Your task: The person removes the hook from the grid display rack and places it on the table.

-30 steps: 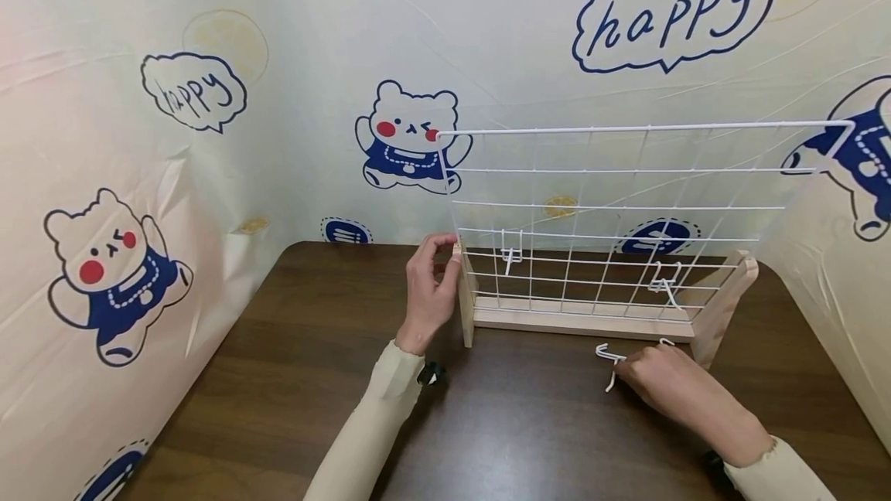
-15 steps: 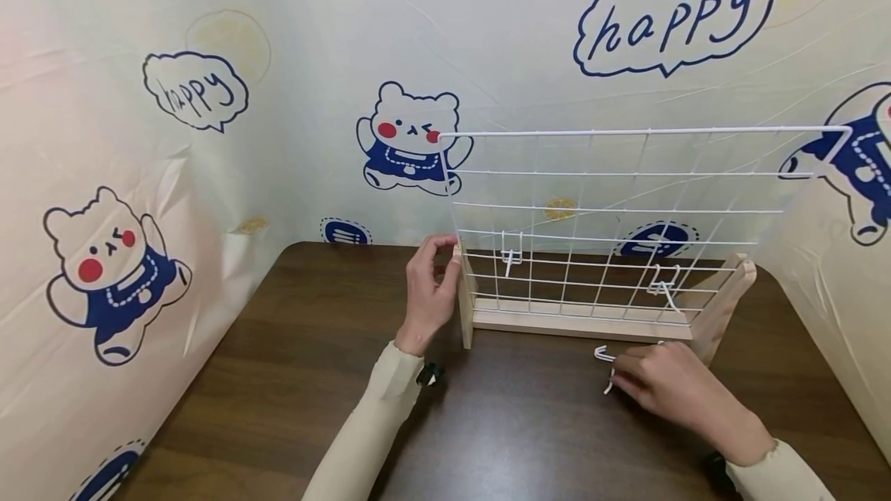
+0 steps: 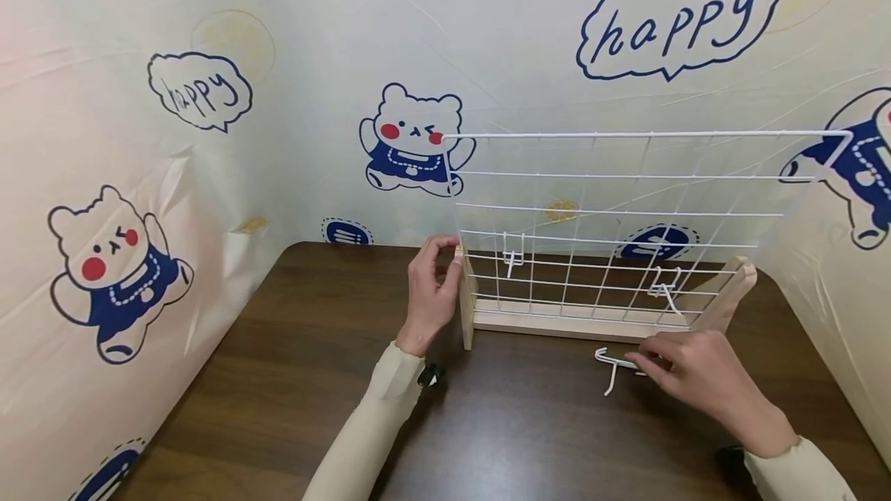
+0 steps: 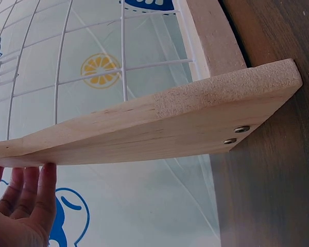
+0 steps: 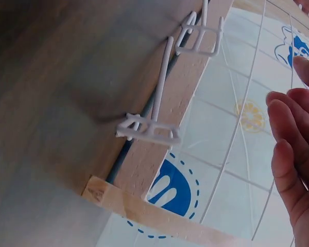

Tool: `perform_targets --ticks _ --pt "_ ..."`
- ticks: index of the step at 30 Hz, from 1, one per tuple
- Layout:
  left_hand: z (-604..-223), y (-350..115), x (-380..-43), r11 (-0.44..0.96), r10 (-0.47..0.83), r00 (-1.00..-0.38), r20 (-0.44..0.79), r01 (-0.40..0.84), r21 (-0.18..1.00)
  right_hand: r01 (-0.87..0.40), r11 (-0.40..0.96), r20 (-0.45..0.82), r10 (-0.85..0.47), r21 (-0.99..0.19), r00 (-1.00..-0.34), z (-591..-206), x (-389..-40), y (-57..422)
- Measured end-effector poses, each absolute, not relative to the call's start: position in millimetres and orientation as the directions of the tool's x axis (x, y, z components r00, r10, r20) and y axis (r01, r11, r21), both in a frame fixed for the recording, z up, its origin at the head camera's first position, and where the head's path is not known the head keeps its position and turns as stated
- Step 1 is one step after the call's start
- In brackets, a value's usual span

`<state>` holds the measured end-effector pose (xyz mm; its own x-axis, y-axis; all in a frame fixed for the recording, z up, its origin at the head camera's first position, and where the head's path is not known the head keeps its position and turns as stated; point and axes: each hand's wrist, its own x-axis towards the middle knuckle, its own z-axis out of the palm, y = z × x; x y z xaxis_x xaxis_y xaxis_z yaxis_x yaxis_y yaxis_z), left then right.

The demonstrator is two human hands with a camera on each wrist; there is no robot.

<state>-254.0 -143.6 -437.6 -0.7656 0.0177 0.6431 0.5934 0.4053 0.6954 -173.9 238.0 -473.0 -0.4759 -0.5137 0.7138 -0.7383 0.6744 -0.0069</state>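
My left hand (image 3: 431, 296) holds the left wooden side panel (image 4: 144, 128) of a white wire grid rack (image 3: 623, 134); in the left wrist view its fingertips meet the panel's outer face. A white wire hook (image 3: 612, 362) lies on the table in front of the rack. Right beside it my right hand (image 3: 696, 373) hovers with loosely bent fingers, covering its right end in the head view. The right wrist view has nothing between the right fingers (image 5: 286, 159); two wire hooks, a nearer one (image 5: 149, 128) and a farther one (image 5: 201, 38), show by the wooden base.
One hook (image 3: 513, 258) hangs on the left of the grid, another (image 3: 664, 284) on the right. A wooden base bar (image 3: 578, 321) joins the rack's two sides on a dark wood table (image 3: 313, 408). Behind stands a patterned cloth (image 3: 292, 138) with bears.
My right hand has drawn back to the right and let go of the hook, which now lies more exposed. The left hand stays at the side panel.
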Motion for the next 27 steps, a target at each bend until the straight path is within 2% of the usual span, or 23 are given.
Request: perform_targets --ticks 5,13,22,27 --pt "-438 -142 -254 0.406 0.013 -0.764 0.645 0.593 0.695 -0.729 0.685 0.756 -0.466 -0.022 -0.460 -468 -173 243" --pt "-435 -141 -253 0.405 0.014 -0.764 0.645 0.595 0.695 -0.690 0.722 0.742 -0.436 -0.050 -0.510 -461 -172 249" --pt "-436 -142 -252 0.406 0.007 -0.768 0.641 0.588 0.700 -0.651 0.759 0.848 -0.342 -0.005 -0.405 -447 -173 250" --pt "-435 -142 -252 0.403 0.009 -0.761 0.648 0.596 0.694 -0.625 0.780 0.859 -0.313 -0.011 -0.405 -445 -171 253"
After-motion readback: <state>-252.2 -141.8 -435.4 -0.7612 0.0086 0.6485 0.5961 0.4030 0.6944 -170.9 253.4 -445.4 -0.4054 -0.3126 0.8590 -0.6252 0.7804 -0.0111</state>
